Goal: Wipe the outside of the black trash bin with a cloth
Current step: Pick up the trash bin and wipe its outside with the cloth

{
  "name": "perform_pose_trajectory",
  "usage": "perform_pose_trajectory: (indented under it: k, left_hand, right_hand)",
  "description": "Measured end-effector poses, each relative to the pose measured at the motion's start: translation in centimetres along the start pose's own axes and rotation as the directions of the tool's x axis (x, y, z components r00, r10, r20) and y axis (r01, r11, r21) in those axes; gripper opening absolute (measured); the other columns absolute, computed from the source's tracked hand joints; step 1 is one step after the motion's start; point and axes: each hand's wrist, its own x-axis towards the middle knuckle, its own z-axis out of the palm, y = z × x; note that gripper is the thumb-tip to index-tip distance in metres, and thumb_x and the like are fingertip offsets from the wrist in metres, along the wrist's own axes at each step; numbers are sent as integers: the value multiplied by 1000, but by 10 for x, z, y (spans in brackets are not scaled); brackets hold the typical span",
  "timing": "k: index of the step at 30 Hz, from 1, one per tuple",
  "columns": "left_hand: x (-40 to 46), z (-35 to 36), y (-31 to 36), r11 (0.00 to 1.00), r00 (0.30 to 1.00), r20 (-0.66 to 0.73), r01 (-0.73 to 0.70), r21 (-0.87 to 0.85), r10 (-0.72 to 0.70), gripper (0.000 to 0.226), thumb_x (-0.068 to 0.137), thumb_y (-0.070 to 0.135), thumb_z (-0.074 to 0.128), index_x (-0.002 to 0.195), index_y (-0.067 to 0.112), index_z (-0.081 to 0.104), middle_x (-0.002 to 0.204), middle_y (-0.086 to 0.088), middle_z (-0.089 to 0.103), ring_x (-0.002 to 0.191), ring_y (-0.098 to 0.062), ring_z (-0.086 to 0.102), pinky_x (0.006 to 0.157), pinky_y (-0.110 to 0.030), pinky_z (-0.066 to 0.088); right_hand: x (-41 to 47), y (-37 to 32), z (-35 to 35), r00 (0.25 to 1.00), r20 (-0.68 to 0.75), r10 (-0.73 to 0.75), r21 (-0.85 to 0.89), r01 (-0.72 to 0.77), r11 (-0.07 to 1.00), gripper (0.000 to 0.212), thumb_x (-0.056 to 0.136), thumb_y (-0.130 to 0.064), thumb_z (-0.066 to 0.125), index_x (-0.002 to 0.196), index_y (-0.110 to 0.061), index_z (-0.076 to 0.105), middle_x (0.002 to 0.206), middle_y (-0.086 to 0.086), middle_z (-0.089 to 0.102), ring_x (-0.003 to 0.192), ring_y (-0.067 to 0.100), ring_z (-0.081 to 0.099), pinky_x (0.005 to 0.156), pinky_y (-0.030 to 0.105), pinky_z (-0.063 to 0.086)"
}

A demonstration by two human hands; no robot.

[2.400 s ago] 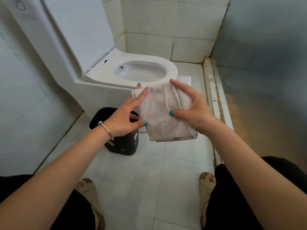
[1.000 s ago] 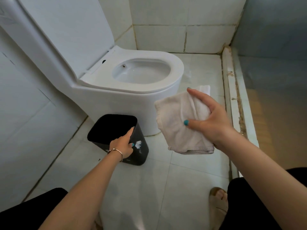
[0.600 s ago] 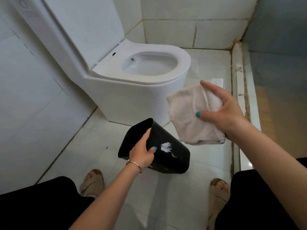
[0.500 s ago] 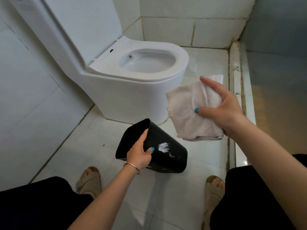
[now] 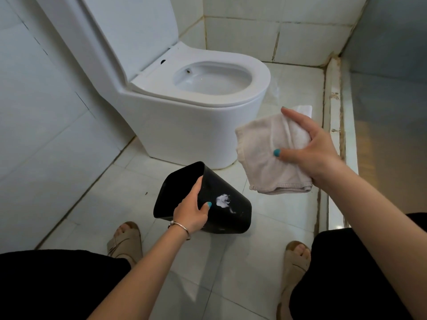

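The black trash bin (image 5: 221,204) was held tipped above the floor, gripped at its rim by the left hand (image 5: 191,211); the cloth (image 5: 268,153) was pinched in the right hand (image 5: 309,148), apart; a slip under wiping pressure was risked.

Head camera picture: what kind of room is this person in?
It looks like a small bathroom. There is a white toilet with its lid up, pale tiled walls and floor, and a little black trash bin beside it.
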Motion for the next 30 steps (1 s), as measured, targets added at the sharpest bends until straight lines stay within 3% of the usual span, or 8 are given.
perform_pose_trajectory:
  k: [3, 6, 9, 13, 15, 18, 25, 30]
  left_hand:
    - [-3, -2, 10, 995, 999, 49, -26, 101, 21, 87, 91, 24, 57, 148, 42, -7, 134, -4, 54, 104, -29, 63, 89, -42, 53]
    - [-1, -9, 17, 995, 994, 111, -27, 98, 16, 102, 86, 17, 58, 138, 54, -22, 91, -9, 65, 60, -28, 63, 57, -38, 56]
    - [-1, -17, 21, 999, 985, 169, -25, 20, 21, 105, 81, 9, 57, 136, 62, -15, 82, -10, 64, 51, -22, 55, 50, -36, 50]
    - [-2, -23, 19, 997, 986, 163, -22, -80, 35, 96, 80, 7, 65, 142, 54, 11, 133, -7, 50, 99, -28, 63, 75, -33, 58]
    - [-5, -26, 17, 994, 986, 157, -33, -106, 50, 102, 75, 11, 76, 144, 50, 12, 144, -3, 39, 124, -29, 49, 97, -45, 50]
    - [-8, -23, 16, 990, 985, 164, -36, -133, 58, 111, 74, 7, 77, 146, 50, 4, 146, -5, 37, 130, -28, 44, 100, -45, 46]
    - [-1, -15, 11, 994, 988, 133, -66, -91, 78, 117, 77, 5, 71, 141, 56, -13, 110, -9, 61, 75, -15, 64, 73, -32, 58]
    - [4, -12, 5, 997, 994, 105, -30, -76, 38, 122, 78, 9, 71, 135, 59, -24, 64, -12, 55, 48, -20, 51, 51, -31, 48]
  right_hand:
    - [-1, 2, 3, 1000, 29, 8, -37, -6, 999, 78, 74, 11, 73, 131, -41, 55, 108, -29, 46, 92, -3, 52, 72, 16, 51]
    - [-3, 7, 8, 994, 51, 95, 5, -95, 995, 81, 73, 11, 74, 129, -44, 56, 110, -27, 45, 94, 4, 54, 69, 19, 54]
    - [-6, 13, 19, 968, 15, 250, 118, -250, 961, 81, 72, 10, 75, 125, -48, 57, 111, -19, 44, 94, 17, 55, 66, 32, 58]
    - [-17, 19, 31, 968, -40, 249, 13, -249, 968, 81, 73, 11, 73, 127, -48, 56, 107, -15, 43, 88, 12, 50, 67, 32, 54]
    - [-21, 22, 32, 969, -66, 237, -83, -242, 967, 80, 75, 10, 72, 128, -48, 54, 115, -9, 42, 86, 11, 49, 69, 33, 54]
    - [-20, 33, 34, 965, -133, 228, -221, -253, 942, 80, 78, 8, 69, 127, -53, 50, 124, -5, 42, 90, 17, 51, 69, 32, 52]
    - [-22, 89, 53, 950, -214, 226, -542, -308, 782, 84, 79, 3, 50, 126, -65, 38, 96, -10, 44, 76, 15, 53, 70, 38, 57]
    - [-26, 139, 80, 958, -71, 279, -433, -282, 856, 83, 82, 3, 59, 134, -58, 38, 131, -7, 50, 111, 20, 54, 80, 22, 47]
